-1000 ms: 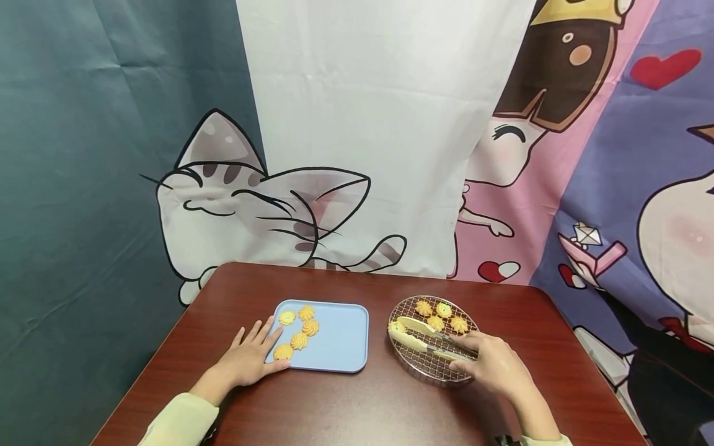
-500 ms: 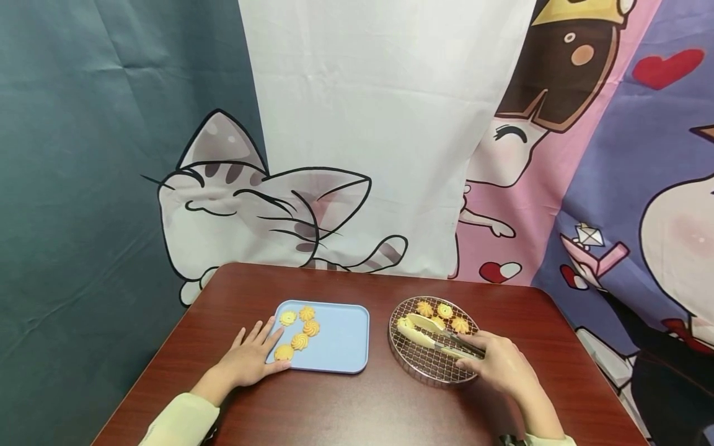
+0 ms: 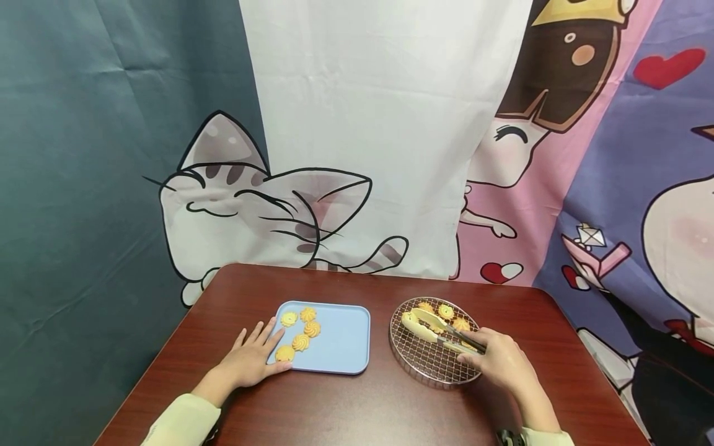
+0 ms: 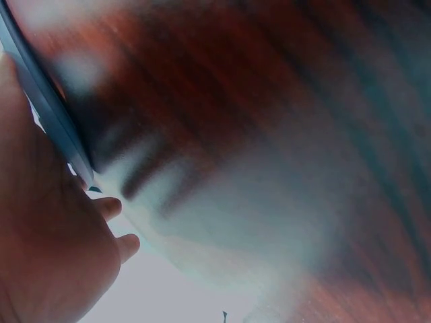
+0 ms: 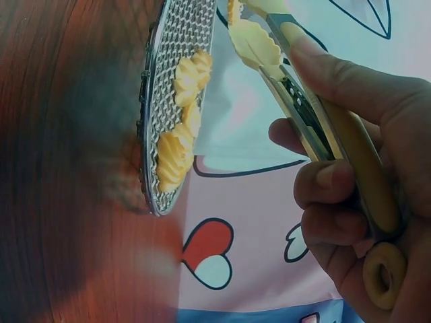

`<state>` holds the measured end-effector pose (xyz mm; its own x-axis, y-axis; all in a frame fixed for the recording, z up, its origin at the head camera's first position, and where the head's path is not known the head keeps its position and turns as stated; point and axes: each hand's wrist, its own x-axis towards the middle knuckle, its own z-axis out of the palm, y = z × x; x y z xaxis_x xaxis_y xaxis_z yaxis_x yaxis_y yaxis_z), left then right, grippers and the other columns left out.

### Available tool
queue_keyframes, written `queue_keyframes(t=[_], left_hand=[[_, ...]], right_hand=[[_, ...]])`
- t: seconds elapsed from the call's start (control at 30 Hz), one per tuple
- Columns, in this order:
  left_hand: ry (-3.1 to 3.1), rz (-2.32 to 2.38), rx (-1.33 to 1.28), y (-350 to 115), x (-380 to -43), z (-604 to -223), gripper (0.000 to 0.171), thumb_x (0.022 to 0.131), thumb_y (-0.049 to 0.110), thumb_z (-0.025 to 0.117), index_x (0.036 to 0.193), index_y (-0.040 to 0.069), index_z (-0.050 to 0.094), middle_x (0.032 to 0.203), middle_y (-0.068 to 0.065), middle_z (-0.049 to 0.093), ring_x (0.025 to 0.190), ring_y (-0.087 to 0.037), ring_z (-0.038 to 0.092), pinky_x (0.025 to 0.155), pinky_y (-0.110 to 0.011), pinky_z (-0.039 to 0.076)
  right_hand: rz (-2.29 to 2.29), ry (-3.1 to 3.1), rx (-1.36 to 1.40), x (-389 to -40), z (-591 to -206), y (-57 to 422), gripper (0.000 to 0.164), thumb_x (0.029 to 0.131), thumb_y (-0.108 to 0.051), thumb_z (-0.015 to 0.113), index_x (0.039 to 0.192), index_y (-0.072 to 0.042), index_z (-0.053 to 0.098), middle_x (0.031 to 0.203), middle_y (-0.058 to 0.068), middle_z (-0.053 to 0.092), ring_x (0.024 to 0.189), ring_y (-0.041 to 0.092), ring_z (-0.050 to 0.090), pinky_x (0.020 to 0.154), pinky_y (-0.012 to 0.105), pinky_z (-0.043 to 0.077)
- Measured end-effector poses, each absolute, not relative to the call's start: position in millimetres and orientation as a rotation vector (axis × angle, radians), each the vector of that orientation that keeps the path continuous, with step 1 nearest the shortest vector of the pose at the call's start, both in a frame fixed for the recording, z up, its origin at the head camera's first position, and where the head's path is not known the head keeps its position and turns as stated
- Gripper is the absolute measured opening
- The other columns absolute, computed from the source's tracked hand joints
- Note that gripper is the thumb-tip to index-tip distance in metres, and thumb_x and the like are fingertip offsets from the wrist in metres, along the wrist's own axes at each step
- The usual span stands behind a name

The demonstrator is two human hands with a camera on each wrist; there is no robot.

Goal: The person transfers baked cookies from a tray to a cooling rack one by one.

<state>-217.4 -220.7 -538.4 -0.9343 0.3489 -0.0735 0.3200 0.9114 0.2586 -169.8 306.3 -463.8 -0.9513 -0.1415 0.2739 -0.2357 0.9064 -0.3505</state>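
My right hand (image 3: 502, 359) grips a pair of tongs (image 3: 419, 330) with pale scalloped tips. Between those tips is a piped butter cookie (image 5: 234, 11), partly hidden by them, held over the left part of a round wire rack (image 3: 426, 365). Several more cookies (image 5: 175, 158) lie toward the back of the rack, some covered by the tongs in the head view. With fingers spread, my left hand (image 3: 248, 361) rests at the left edge of a light blue tray (image 3: 341, 337). Swirled cookies (image 3: 300, 342) lie along the tray's left half.
The tray and the rack stand side by side on a reddish-brown wooden table (image 3: 357, 409), with a strip of tabletop between them. Behind the table's far edge hangs a cartoon-printed curtain (image 3: 357, 124).
My right hand has carried the tongs and the cookie a little to the right and back, from the rack's left rim further over its mesh. My left hand stays at the tray.
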Motion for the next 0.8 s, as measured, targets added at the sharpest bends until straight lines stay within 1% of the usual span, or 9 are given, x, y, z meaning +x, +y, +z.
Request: queue_keyframes(t=[0.17, 0.33, 0.63, 0.73, 0.8], left_hand=[[2.949, 0.354, 0.510, -221, -216, -535, 0.093, 0.091, 0.076, 0.049, 0.158, 0.013, 0.037, 0.168, -0.016, 0.017, 0.152, -0.046, 0.018, 0.117, -0.070, 0.010], [2.948, 0.360, 0.508, -221, -216, -535, 0.093, 0.091, 0.076, 0.050, 0.158, 0.013, 0.037, 0.168, -0.015, 0.017, 0.152, -0.046, 0.019, 0.117, -0.070, 0.010], [2.970, 0.419, 0.545, -223, -218, -543, 0.093, 0.091, 0.074, 0.052, 0.157, 0.010, 0.038, 0.167, -0.018, 0.020, 0.150, -0.049, 0.020, 0.116, -0.071, 0.009], [2.975, 0.426, 0.547, -222, -217, -543, 0.093, 0.091, 0.073, 0.053, 0.156, 0.009, 0.039, 0.167, -0.019, 0.021, 0.149, -0.049, 0.021, 0.115, -0.071, 0.009], [2.974, 0.409, 0.537, -222, -217, -542, 0.093, 0.091, 0.074, 0.052, 0.157, 0.010, 0.038, 0.167, -0.018, 0.020, 0.150, -0.048, 0.020, 0.116, -0.071, 0.009]], right_hand=[[0.563, -2.862, 0.242, -173, -465, 307, 0.047, 0.074, -0.032, 0.090, 0.117, -0.016, 0.078, 0.100, 0.000, 0.071, 0.085, 0.020, 0.065, 0.066, 0.042, 0.050], [0.568, -2.900, 0.199, -178, -469, 307, 0.050, 0.075, -0.036, 0.089, 0.120, -0.017, 0.077, 0.103, 0.002, 0.072, 0.085, 0.022, 0.065, 0.065, 0.044, 0.051], [0.562, -2.919, 0.159, -187, -476, 306, 0.050, 0.076, -0.035, 0.089, 0.121, -0.016, 0.077, 0.111, 0.009, 0.073, 0.096, 0.031, 0.070, 0.074, 0.053, 0.055], [0.562, -2.930, 0.146, -189, -478, 305, 0.052, 0.075, -0.035, 0.089, 0.121, -0.015, 0.076, 0.109, 0.008, 0.073, 0.094, 0.030, 0.069, 0.071, 0.052, 0.054], [0.563, -2.933, 0.142, -191, -478, 305, 0.052, 0.075, -0.035, 0.089, 0.121, -0.015, 0.076, 0.108, 0.008, 0.073, 0.092, 0.028, 0.069, 0.069, 0.050, 0.054]])
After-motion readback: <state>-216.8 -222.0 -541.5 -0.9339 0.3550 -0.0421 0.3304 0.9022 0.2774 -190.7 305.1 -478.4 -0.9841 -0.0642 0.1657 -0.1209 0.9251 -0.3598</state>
